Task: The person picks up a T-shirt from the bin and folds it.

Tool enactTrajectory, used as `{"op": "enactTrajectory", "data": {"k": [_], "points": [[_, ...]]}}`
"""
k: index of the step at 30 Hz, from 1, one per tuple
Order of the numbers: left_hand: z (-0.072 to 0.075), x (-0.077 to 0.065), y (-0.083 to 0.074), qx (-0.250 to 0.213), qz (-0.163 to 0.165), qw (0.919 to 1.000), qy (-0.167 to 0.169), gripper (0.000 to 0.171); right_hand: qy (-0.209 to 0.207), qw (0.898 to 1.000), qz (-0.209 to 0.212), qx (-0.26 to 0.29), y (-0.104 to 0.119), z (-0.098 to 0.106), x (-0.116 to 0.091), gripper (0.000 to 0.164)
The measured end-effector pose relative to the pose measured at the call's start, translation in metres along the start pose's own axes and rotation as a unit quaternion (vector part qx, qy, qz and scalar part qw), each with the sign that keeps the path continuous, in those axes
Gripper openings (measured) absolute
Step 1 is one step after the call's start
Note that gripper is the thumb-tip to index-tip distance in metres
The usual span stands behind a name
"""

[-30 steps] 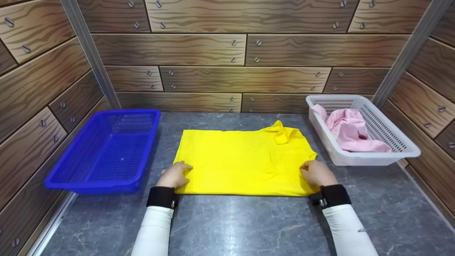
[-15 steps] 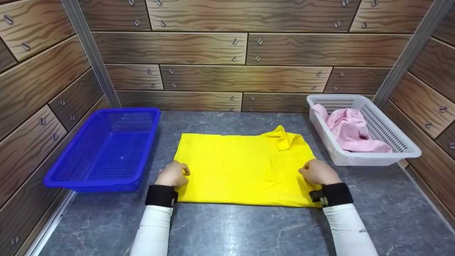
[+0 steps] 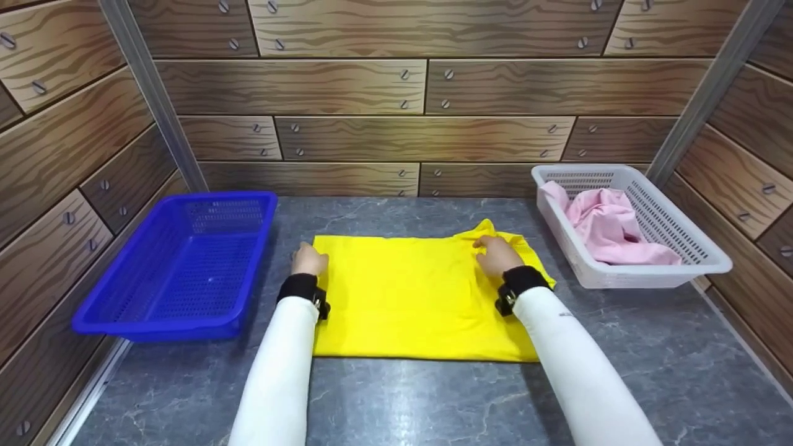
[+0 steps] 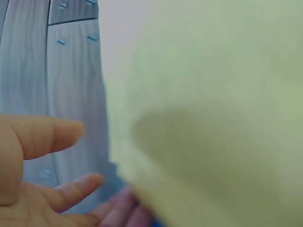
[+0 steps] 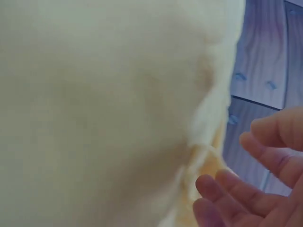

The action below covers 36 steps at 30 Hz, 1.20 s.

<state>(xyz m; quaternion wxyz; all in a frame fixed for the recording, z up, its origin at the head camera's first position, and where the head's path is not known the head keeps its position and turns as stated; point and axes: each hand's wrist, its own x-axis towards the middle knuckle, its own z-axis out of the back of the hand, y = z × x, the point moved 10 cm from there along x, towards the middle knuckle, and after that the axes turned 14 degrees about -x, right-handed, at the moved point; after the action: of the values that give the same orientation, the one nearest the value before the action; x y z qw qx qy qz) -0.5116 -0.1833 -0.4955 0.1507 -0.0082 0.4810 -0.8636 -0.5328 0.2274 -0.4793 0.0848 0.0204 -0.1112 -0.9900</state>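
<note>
Yellow garment (image 3: 396, 297), pt. hidden by R arm (image 3: 576, 353), L fingers (image 4: 78, 191) spread, some blurry, R fingers (image 5: 244, 189) half-bent

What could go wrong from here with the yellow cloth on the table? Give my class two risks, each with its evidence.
Lumps: the yellow cloth has a bunched part near its far right corner, beside the right hand. Folding over it could leave a crease.

Slipping: in the left wrist view, the thumb of the left hand stands apart from the cloth. If lifted like this, the edge might slip free.
</note>
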Motion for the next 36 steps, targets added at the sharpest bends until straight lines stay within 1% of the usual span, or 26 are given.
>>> {"op": "enactTrajectory", "data": {"k": [3, 5, 7, 9, 11, 12, 13, 14, 15, 17, 18, 20, 21, 22, 23, 24, 26, 27, 28, 29, 30, 31, 32, 33, 35, 36], "points": [[-0.004, 0.013, 0.006, -0.054, 0.016, 0.9983, -0.013, 0.07, 0.035, 0.999, -0.002, -0.034, 0.0, -0.016, 0.007, 0.045], [-0.004, 0.017, 0.01, -0.081, 0.021, 0.996, -0.031, 0.07, 0.047, 0.996, 0.007, -0.07, 0.001, -0.021, 0.01, 0.045], [-0.004, 0.018, 0.014, -0.101, 0.026, 0.9937, -0.043, 0.069, 0.049, 0.995, 0.013, -0.083, 0.0, -0.023, 0.011, 0.04], [-0.003, 0.016, 0.017, -0.103, 0.029, 0.9928, -0.054, 0.064, 0.034, 0.997, 0.004, -0.068, -0.003, -0.019, 0.011, 0.034], [-0.001, 0.015, 0.018, -0.115, 0.024, 0.9909, -0.067, 0.057, -0.008, 0.999, -0.025, -0.025, -0.011, -0.007, 0.008, 0.032], [0.0, 0.014, 0.017, -0.132, 0.015, 0.9887, -0.07, 0.052, -0.038, 0.998, -0.045, 0.008, -0.017, 0.001, 0.006, 0.033], [0.001, 0.014, 0.016, -0.154, 0.005, 0.9853, -0.073, 0.048, -0.075, 0.995, -0.063, 0.036, -0.023, 0.01, 0.003, 0.033], [0.002, 0.015, 0.014, -0.179, -0.006, 0.9809, -0.074, 0.046, -0.114, 0.988, -0.08, 0.062, -0.029, 0.02, -0.001, 0.032], [0.003, 0.016, 0.011, -0.205, -0.016, 0.976, -0.073, 0.045, -0.152, 0.98, -0.097, 0.085, -0.036, 0.029, -0.005, 0.03], [0.003, 0.018, 0.006, -0.256, -0.033, 0.9644, -0.059, 0.049, -0.213, 0.963, -0.115, 0.117, -0.049, 0.045, -0.014, 0.02], [0.002, 0.019, 0.005, -0.278, -0.03, 0.9589, -0.046, 0.051, -0.233, 0.957, -0.119, 0.125, -0.054, 0.052, -0.018, 0.015], [0.0, 0.021, 0.005, -0.304, -0.016, 0.9521, -0.023, 0.054, -0.26, 0.948, -0.113, 0.142, -0.063, 0.062, -0.025, 0.006], [-0.001, 0.021, 0.004, -0.313, -0.011, 0.9496, -0.016, 0.054, -0.27, 0.945, -0.103, 0.152, -0.065, 0.067, -0.028, 0.004], [0.0, 0.021, 0.004, -0.321, -0.012, 0.9468, -0.016, 0.054, -0.277, 0.943, -0.09, 0.16, -0.067, 0.071, -0.031, 0.005], [0.002, 0.021, 0.003, -0.337, -0.017, 0.941, -0.02, 0.051, -0.281, 0.942, -0.083, 0.165, -0.069, 0.074, -0.035, 0.008], [0.004, 0.02, 0.002, -0.349, -0.029, 0.9364, -0.029, 0.048, -0.283, 0.941, -0.077, 0.172, -0.072, 0.077, -0.039, 0.011], [0.014, 0.015, -0.004, -0.369, -0.073, 0.9248, -0.058, 0.04, -0.281, 0.937, -0.068, 0.199, -0.078, 0.079, -0.049, 0.013], [0.019, 0.011, -0.007, -0.368, -0.098, 0.9218, -0.073, 0.037, -0.277, 0.938, -0.064, 0.2, -0.08, 0.079, -0.056, 0.013], [0.022, 0.008, -0.008, -0.366, -0.119, 0.9192, -0.083, 0.035, -0.263, 0.942, -0.059, 0.2, -0.083, 0.078, -0.062, 0.013], [0.023, 0.005, -0.008, -0.364, -0.126, 0.919, -0.085, 0.036, -0.239, 0.949, -0.055, 0.197, -0.085, 0.074, -0.068, 0.015], [0.023, 0.004, -0.006, -0.353, -0.124, 0.9235, -0.083, 0.037, -0.208, 0.956, -0.046, 0.199, -0.086, 0.068, -0.073, 0.019], [0.022, 0.003, -0.003, -0.343, -0.116, 0.9291, -0.076, 0.041, -0.175, 0.964, -0.04, 0.196, -0.087, 0.061, -0.077, 0.026], [0.019, 0.004, 0.001, -0.332, -0.097, 0.936, -0.066, 0.045, -0.142, 0.973, -0.033, 0.18, -0.088, 0.053, -0.081, 0.034], [0.015, 0.006, 0.007, -0.325, -0.071, 0.9418, -0.05, 0.049, -0.104, 0.981, -0.027, 0.164, -0.088, 0.043, -0.084, 0.042], [0.007, 0.008, 0.019, -0.315, -0.014, 0.9487, -0.018, 0.053, -0.027, 0.989, -0.026, 0.143, -0.088, 0.02, -0.088, 0.056], [0.003, 0.009, 0.022, -0.308, 0.006, 0.9512, -0.004, 0.054, -0.004, 0.991, -0.027, 0.131, -0.087, 0.011, -0.09, 0.059]]}}
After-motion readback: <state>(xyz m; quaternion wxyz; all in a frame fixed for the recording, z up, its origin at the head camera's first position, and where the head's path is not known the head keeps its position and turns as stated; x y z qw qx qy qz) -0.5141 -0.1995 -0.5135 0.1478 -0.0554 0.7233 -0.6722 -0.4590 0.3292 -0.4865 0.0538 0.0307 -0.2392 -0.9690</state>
